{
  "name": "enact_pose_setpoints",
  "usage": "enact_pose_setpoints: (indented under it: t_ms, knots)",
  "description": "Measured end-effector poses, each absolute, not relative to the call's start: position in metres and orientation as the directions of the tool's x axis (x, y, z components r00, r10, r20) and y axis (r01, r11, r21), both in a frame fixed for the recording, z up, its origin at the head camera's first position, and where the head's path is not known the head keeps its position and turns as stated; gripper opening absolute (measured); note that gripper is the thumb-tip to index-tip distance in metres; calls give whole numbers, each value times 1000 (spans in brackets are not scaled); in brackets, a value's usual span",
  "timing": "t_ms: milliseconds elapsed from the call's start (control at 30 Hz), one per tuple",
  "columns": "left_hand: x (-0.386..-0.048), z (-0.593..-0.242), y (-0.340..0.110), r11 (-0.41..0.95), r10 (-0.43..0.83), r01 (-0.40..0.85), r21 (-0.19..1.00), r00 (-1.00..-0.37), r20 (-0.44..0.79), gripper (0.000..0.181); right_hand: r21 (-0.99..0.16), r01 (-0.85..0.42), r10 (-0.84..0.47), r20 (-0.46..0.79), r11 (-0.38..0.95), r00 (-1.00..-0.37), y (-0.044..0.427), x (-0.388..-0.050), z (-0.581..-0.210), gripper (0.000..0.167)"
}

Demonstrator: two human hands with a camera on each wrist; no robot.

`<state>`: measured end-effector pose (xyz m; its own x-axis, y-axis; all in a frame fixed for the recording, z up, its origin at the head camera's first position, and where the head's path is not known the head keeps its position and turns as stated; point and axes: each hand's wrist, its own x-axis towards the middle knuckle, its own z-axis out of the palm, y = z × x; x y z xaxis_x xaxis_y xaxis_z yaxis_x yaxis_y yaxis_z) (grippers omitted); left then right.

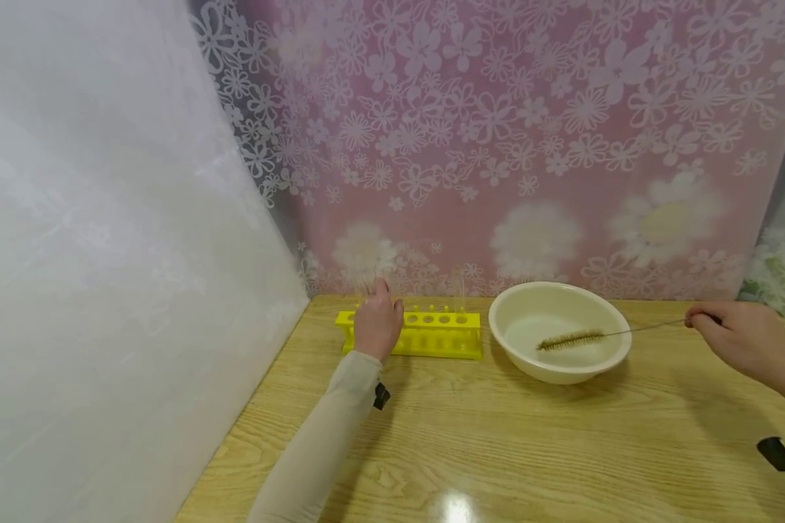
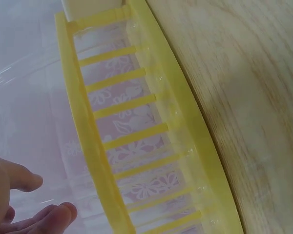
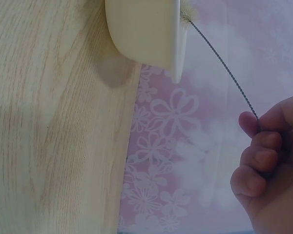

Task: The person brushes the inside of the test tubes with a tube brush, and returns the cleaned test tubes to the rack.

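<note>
In the head view a yellow test tube rack (image 1: 432,349) stands at the back of the table. A clear test tube (image 1: 459,292) rises from its right end, and faint glass shows at its left end, partly behind my left hand (image 1: 378,323). That hand reaches over the rack's left part. In the left wrist view its thumb (image 2: 27,179) and fingers are apart beside the rack's top bar, with no thing plainly held. My right hand (image 1: 735,335) grips the twisted wire handle (image 3: 224,66) of a test tube brush, whose bristles (image 1: 572,339) lie over the basin.
A cream plastic basin (image 1: 517,349) sits right of the rack, its inside partly covered by the brush. Behind the wooden table (image 1: 484,443) hangs a pink flowered curtain (image 1: 432,145). A white sheet (image 1: 105,290) closes off the left side.
</note>
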<state>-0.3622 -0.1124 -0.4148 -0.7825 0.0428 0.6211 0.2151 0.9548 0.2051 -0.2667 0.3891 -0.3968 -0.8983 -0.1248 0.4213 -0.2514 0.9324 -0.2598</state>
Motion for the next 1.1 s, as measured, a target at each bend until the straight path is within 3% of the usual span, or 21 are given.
enact_pose_setpoints:
  t_ms: [300,367,533,667,900,1100]
  knots:
    - [-348,-412,-92,945,202,328,22,-632,748,22,-278,-235,-112,397,931,-911,390,-269,-392,33]
    - [-346,-411,-83,929,219,366,49,-653,725,21,-293,-226,-105,377,929,-920,389,-271,-392,35]
    - [-345,-411,-62,894,237,408,185,-781,577,25,-327,-226,-111,336,917,-935,382,-274,-397,39]
    - [-346,-413,-51,868,237,406,286,-844,482,34,-311,-274,-159,350,910,-923,380,-275,-399,34]
    - [-352,-413,-37,839,242,407,360,-873,424,51,-279,-325,-213,367,903,-906,382,-274,-398,25]
    - [-359,-415,-29,785,256,442,434,-869,423,45,-282,-310,-206,344,908,-916,385,-272,-399,26]
